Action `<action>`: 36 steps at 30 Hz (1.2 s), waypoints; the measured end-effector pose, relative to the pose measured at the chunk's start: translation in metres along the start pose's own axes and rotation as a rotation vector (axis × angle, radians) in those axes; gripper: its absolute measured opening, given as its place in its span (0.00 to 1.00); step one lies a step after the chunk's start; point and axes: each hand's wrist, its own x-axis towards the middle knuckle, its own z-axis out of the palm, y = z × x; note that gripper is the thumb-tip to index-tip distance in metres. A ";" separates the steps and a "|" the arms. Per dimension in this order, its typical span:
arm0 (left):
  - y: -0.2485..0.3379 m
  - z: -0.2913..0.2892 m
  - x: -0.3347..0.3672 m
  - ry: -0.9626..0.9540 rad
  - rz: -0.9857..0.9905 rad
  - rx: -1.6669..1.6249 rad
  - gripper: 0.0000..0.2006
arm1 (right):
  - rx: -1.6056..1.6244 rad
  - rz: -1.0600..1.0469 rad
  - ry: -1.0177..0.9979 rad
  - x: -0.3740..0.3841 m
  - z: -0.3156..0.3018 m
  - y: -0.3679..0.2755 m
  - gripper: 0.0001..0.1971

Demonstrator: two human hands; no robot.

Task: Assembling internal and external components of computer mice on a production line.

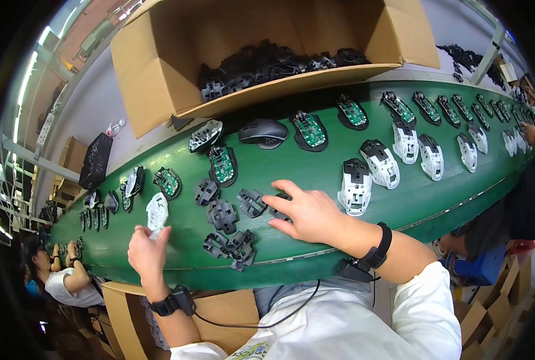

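I record the left hand (148,253) with thumb and fingers pinching the near end of a white shell (157,211); the rest of the shell projects away from the wrist, over the green tabletop (297,174). From this view I cannot tell whether the shell touches the surface.

I find the right hand (311,216) spread, its thumb apart from the fingers, over a dark part (279,207) that they partly cover. Contact there I cannot confirm. Just left of it lies a grey bracket (252,203), and beyond that I note further dark grey frames (222,216) grouped between the two hands, the nearest ones touching near the tabletop's front edge.

Behind this group I see a black base with a green circuit board (222,166) and, to its right, a dark computer mouse (262,133). More boards on black bases run along the far side to the right, with white-and-black shells (356,187) in a row nearer the person. A cardboard box (142,81) at the back holds a heap of dark parts (267,63). Both wrists carry black straps (375,255).
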 end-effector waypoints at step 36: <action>0.008 0.024 -0.031 -0.271 0.349 -0.847 0.28 | -0.072 -0.078 0.034 0.006 0.021 -0.009 0.30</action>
